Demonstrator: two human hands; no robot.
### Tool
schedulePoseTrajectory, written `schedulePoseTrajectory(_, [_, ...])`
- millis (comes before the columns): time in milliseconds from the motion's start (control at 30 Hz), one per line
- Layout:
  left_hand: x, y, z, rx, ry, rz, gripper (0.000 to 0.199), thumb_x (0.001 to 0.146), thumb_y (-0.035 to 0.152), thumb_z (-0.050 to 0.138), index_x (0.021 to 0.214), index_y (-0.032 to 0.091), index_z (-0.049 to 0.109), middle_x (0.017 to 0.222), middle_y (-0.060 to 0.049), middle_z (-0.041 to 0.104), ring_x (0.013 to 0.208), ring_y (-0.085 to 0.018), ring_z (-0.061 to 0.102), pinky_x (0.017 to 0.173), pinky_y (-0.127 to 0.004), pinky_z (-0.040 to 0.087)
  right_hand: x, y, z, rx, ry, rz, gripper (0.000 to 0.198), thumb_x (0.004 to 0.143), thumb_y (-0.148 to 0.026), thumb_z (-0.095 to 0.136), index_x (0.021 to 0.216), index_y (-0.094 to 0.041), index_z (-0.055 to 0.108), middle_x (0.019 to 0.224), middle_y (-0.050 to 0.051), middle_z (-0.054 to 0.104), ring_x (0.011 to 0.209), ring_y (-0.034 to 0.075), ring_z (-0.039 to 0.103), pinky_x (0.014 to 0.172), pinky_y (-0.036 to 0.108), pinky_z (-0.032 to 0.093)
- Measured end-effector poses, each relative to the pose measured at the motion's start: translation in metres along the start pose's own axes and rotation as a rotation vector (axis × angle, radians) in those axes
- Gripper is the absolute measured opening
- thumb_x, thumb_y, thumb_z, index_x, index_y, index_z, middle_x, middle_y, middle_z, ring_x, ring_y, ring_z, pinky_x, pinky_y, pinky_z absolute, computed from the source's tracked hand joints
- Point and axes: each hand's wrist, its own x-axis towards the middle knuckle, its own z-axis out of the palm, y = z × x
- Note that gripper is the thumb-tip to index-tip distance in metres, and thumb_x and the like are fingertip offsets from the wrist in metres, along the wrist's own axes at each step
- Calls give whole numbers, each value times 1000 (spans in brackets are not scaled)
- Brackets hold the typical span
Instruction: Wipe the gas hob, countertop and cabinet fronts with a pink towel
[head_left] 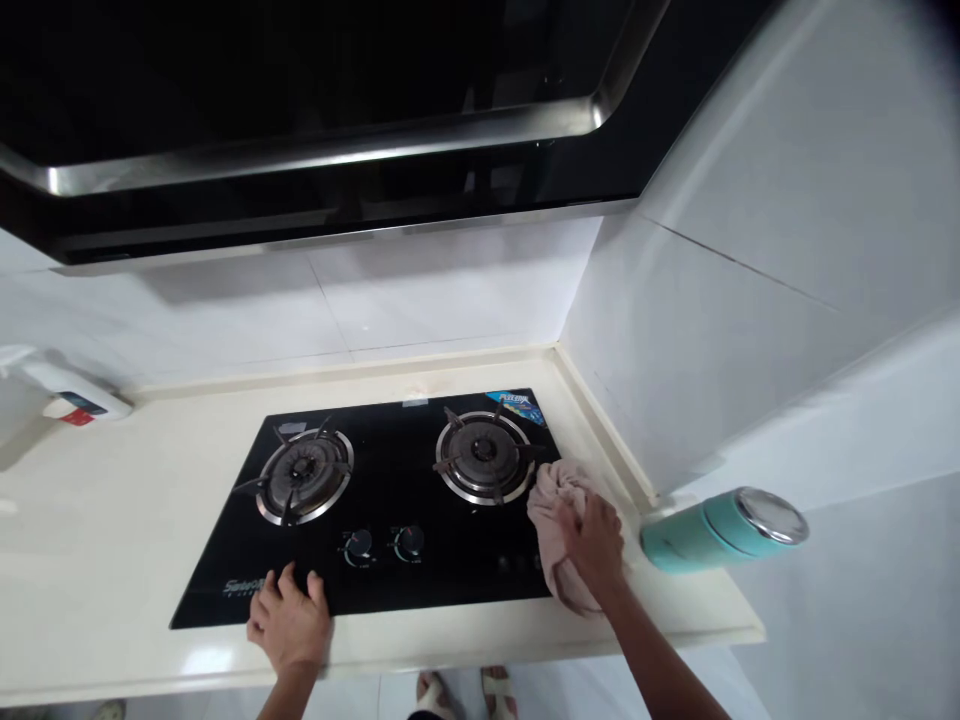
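A black glass gas stove (390, 480) with two burners is set in the cream countertop. Over its right edge, my right hand (595, 540) is closed on a crumpled pinkish cloth (559, 490), which lies partly on the glass and partly on the counter. My left hand (291, 618) rests with fingers spread on the stove's front left edge, holding nothing. The right burner (484, 452) is just left of the cloth. Nearer my left hand are the left burner (304, 472) and two control knobs, the left knob (360, 544) and the right knob (409, 542).
A teal tumbler (697, 532) with a silver lid stands on the counter at right, beside the wall. At far left is a white spray bottle (82, 390). A black range hood (337, 200) overhangs the stove. The counter's front edge (420, 655) runs below, with feet on the floor.
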Motion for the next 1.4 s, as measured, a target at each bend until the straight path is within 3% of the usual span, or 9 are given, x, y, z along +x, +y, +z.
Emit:
schedulePoseTrajectory(100, [0,-1,2,-4,3,-2,53,100,45,34,134,13,59,149,-23,50,143,-39,37,113,-61,33,-30,-13,10,-190,-24,-76,73,90,-60,48,151,-22,43,152,22,41,135,44,42,101,60,42])
schedulePoseTrajectory(200, [0,-3,2,-22,-16,-15,55,100,46,33,134,12,59,150,-23,49,144,-40,37,114,-61,33,-34,-14,15,-291,5,-98,65,91,-52,48,148,-19,46,147,23,44,130,42,46,99,57,43])
schedulePoseTrajectory(467, [-2,-4,0,-77,-70,-50,56,101,47,32,136,14,59,153,-21,48,148,-38,33,118,-60,29,22,-9,23,-347,109,-46,67,94,-51,45,145,-8,47,118,25,55,110,39,55,91,51,47])
schedulePoseTrajectory(833, [-4,-10,6,-75,-3,-6,52,101,44,34,132,13,63,148,-22,53,143,-37,39,113,-59,36,70,-14,37,-377,64,24,70,96,-52,39,149,-7,41,122,27,53,114,43,57,89,51,50])
schedulePoseTrajectory(1000, [-2,-19,9,-9,25,68,55,102,44,28,131,12,63,143,-23,55,139,-37,43,109,-58,39,109,-20,41,-374,6,28,66,97,-49,40,150,-9,40,130,28,51,120,43,55,92,52,49])
schedulePoseTrajectory(1167, [17,-39,8,2,-26,222,52,95,49,35,118,15,68,130,-20,61,125,-35,53,102,-54,43,169,-27,51,-377,-78,-21,61,99,-50,40,151,-19,42,140,25,47,127,40,53,96,51,48])
schedulePoseTrajectory(1300, [26,-45,10,-19,-11,306,53,96,50,32,118,16,67,131,-18,62,124,-34,55,100,-52,43,221,-34,57,-390,-169,-121,58,99,-50,44,153,-27,43,149,21,42,130,38,51,98,51,46])
schedulePoseTrajectory(1400, [25,-44,12,2,23,321,54,98,50,29,119,16,66,131,-18,63,124,-34,55,100,-52,43,255,-45,58,-405,-244,-227,60,97,-54,51,151,-27,48,143,20,47,126,38,52,97,49,46])
